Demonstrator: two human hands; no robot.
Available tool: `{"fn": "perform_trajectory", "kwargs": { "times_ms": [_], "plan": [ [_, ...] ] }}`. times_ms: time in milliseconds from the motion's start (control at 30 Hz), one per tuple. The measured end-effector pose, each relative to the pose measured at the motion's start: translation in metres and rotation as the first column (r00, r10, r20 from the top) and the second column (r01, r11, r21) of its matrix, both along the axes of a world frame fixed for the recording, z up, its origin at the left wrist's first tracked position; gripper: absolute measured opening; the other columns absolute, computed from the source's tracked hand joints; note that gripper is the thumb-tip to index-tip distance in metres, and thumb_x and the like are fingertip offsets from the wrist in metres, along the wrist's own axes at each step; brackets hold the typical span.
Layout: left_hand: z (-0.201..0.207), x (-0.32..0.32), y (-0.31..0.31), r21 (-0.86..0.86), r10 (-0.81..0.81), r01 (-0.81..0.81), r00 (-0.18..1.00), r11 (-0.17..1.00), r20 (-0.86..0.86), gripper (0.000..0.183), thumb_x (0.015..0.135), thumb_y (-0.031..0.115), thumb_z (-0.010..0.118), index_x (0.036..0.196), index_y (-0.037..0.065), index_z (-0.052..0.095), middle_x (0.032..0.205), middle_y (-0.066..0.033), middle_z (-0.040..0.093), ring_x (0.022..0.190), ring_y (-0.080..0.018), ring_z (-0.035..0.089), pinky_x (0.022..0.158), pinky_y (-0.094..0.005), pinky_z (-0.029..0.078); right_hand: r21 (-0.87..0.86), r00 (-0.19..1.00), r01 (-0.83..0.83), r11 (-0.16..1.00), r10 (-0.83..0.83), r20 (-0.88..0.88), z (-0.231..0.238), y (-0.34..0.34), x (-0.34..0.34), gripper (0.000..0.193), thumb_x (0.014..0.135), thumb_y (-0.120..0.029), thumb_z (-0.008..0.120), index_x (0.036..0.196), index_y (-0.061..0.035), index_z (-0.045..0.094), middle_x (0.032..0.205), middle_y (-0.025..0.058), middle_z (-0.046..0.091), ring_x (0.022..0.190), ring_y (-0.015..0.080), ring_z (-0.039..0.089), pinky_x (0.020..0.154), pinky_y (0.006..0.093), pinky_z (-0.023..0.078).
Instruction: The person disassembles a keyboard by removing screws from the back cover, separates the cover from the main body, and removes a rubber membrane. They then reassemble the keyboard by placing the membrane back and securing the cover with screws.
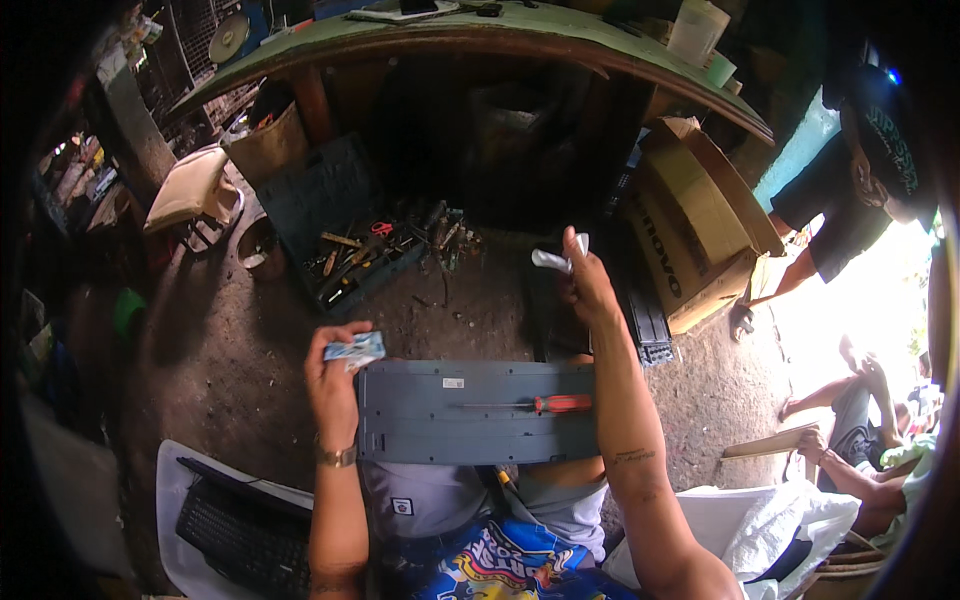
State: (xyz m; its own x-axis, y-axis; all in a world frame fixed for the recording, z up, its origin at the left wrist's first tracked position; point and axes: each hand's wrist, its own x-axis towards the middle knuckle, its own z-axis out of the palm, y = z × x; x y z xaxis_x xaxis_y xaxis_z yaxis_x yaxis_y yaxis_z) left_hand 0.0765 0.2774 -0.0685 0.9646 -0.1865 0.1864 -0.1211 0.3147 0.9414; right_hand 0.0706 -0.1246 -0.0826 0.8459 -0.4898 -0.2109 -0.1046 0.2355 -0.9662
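Across my lap lies a dark grey keyboard (420, 411), its screw-dotted underside facing up. A screwdriver (563, 404) with a red handle rests on it, shaft pointing left. At the keyboard's upper left corner, my left hand (330, 370) grips a small blue-and-white packet (356, 348). My right hand (592, 288) is raised beyond the keyboard's far right side, closed on a thin white strip (553, 261), perhaps paper; its exact kind is unclear. The right forearm covers the keyboard's right end.
Ahead on the floor stands an open toolbox (370, 270) full of tools. Right of it are a cardboard box (690, 220) and black keyboards (645, 320). A grey bin (175, 520) holds another keyboard at lower left. A green-topped table (480, 30) spans the back. People are at right.
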Motion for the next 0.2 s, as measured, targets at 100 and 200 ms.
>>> {"fn": "perform_trajectory", "kwargs": {
  "times_ms": [100,200],
  "plan": [
    [-0.005,-0.026,0.026,-0.134,0.049,-0.065,0.992,0.989,-0.120,0.019,0.098,0.005,0.048,0.114,0.009,0.055,0.128,-0.0223,0.066,0.115,-0.0310,0.070,0.091,-0.0406,0.062,0.218,0.981,-0.070,0.974,0.028,0.190,0.024,-0.002,-0.005,0.066,0.091,-0.081,0.058,0.093,-0.0150,0.056,0.080,0.0012,0.055,0.054,0.0089,0.045,0.044,0.0228,0.029],
    [-0.014,-0.051,0.044,-0.234,0.005,-0.066,0.967,0.970,-0.254,0.026,0.098,0.014,0.055,0.124,0.011,0.053,0.128,-0.0250,0.065,0.124,-0.0375,0.065,0.095,-0.0475,0.061,0.307,0.924,-0.240,0.921,0.120,0.363,0.054,-0.007,-0.019,0.069,0.096,-0.081,0.046,0.097,-0.0138,0.057,0.077,0.0051,0.059,0.049,0.0132,0.047,0.040,0.0244,0.030]
  ]
}}
